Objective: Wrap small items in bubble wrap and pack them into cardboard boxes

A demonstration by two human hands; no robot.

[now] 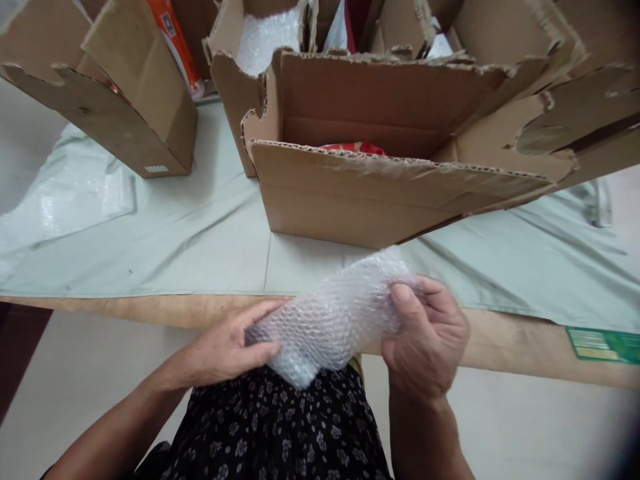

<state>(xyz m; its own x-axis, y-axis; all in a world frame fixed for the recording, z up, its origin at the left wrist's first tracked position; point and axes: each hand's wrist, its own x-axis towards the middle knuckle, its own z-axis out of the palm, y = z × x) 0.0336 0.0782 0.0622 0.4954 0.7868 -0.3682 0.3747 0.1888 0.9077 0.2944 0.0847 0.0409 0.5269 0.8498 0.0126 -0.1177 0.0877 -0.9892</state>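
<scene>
A bubble wrap bundle point(335, 317) is held between my two hands, tilted, just over the table's front edge. My left hand point(235, 343) grips its lower left end, thumb on top and fingers partly hidden behind it. At the upper right end, my right hand point(430, 327) pinches the wrap with the thumb in front and the fingers curled. Whether anything is inside the wrap I cannot tell. Nearest to the bundle stands a cut-open cardboard box point(345, 197), with something red point(357, 147) partly showing inside.
On the left, another cardboard box point(170, 137) stands beside an orange packet point(175, 47). Loose bubble wrap point(75, 187) lies on the pale green cloth point(215, 260). More bubble wrap point(270, 40) sits in a rear box. A green card point(605, 345) lies at the right front edge.
</scene>
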